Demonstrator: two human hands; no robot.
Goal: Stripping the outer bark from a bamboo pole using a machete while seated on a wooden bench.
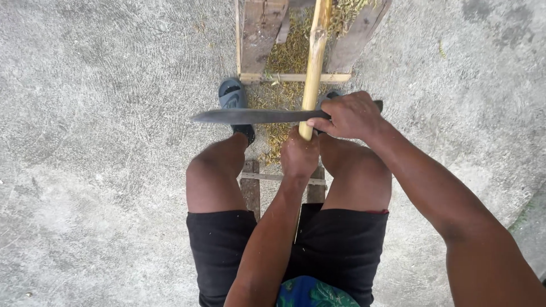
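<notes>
My left hand [299, 156] is closed around the near end of a long yellow bamboo pole [314, 62], which runs away from me between my knees. In my right hand [348, 115] is the handle of a long dark machete [256, 116]. Its blade lies crosswise over the pole, pointing left, just above my left hand. I am seated, with bare knees and black shorts on either side of the pole.
A wooden frame [259, 34] of weathered planks stands ahead, with a heap of yellowish shavings [284, 62] inside it and at my feet. My feet wear dark sandals [232, 96]. Wooden slats [251, 187] lie under my legs. Rough grey concrete [102, 142] spreads all around.
</notes>
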